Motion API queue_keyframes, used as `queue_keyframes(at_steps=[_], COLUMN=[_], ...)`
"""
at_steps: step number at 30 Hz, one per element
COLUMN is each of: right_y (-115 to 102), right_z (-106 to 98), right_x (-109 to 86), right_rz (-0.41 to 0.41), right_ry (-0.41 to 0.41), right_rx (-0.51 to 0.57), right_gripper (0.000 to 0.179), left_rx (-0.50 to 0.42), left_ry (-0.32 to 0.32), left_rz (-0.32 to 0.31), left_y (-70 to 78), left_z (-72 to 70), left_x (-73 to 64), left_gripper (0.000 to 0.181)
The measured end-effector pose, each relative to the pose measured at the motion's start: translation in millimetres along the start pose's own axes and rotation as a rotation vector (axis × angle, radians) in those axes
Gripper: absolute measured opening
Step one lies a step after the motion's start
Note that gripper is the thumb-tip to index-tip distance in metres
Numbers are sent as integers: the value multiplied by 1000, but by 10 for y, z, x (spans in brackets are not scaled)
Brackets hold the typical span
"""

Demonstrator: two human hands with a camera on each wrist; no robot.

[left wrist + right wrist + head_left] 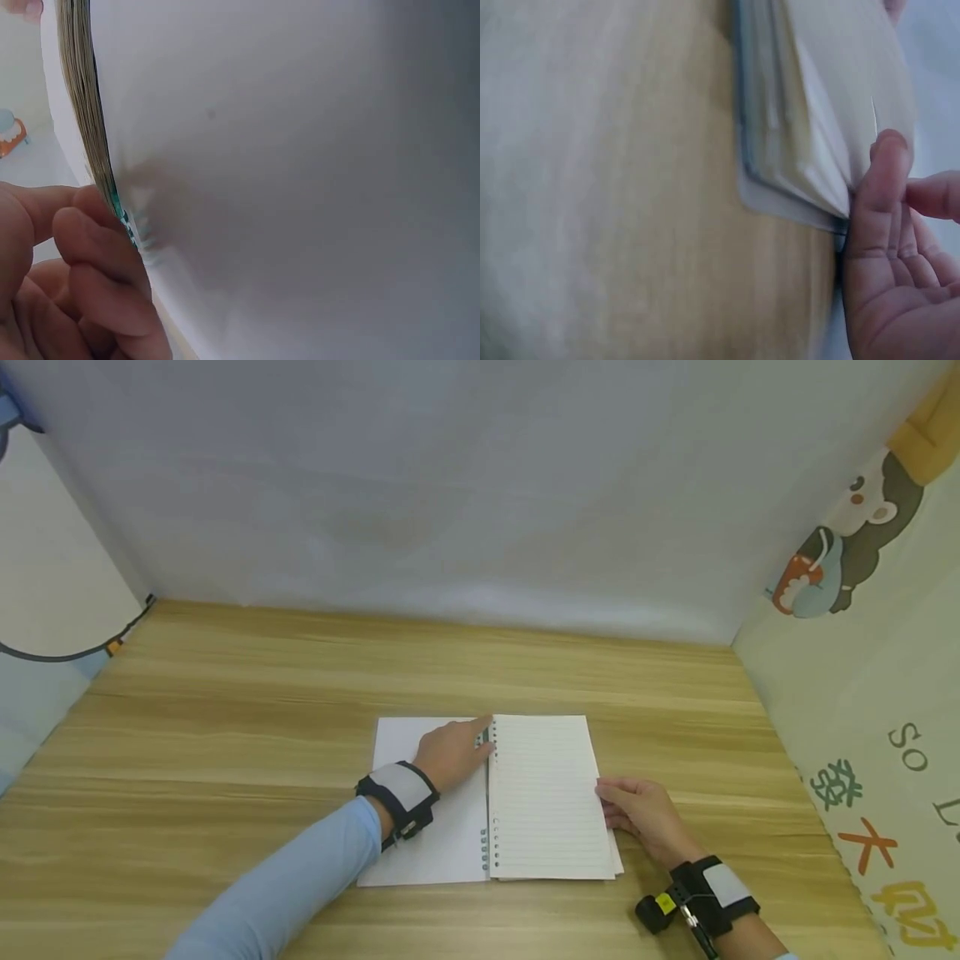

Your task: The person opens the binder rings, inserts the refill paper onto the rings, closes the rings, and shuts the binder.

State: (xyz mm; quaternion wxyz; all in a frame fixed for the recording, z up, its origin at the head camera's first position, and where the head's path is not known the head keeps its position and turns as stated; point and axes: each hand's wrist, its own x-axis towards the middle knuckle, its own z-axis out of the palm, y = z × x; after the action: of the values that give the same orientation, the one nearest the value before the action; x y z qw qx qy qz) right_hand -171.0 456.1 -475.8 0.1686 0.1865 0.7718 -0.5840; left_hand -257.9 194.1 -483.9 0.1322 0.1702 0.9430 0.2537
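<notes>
Notepaper (551,802) is likely needing level holes (496,844), right hand (643,817) pinching its edge, left hand (453,752) resting relaxed against them.

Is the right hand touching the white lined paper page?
Touching: the head view shows the right hand pinching the white lined paper page at its right edge.

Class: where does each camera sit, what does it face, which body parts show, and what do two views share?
Head: on the head, facing forward and down at the notebook on the wooden table; left hand, right hand and left sleeve show.
Left wrist: on that wrist, facing the notebook's white surface and page edges; left hand shows lower left.
Right wrist: on that wrist, facing page edges and table; right hand shows at right.
Shared: head and right wrist views both show the right hand at the notebook's outer edge.
</notes>
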Motion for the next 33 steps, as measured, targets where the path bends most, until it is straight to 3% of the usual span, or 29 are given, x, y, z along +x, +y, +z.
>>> queue_keyframes(at_steps=[13,23,33], right_y=[-34,14,-7], right_z=[-24,-31,-37], right_x=[45,62,34], right_rz=[-12,-13,-24], right_ry=[-22,-18,-7], right_rx=[-34,-24,-37], right_gripper=[41,40,43], left_rx=[22,61,63], left_ry=[-25,-43,-58], left_rz=[-5,24,26], left_y=[-1,7,27], left_z=[-10,10,-10], left_x=[-29,-40,-160], left_gripper=[49,48,48])
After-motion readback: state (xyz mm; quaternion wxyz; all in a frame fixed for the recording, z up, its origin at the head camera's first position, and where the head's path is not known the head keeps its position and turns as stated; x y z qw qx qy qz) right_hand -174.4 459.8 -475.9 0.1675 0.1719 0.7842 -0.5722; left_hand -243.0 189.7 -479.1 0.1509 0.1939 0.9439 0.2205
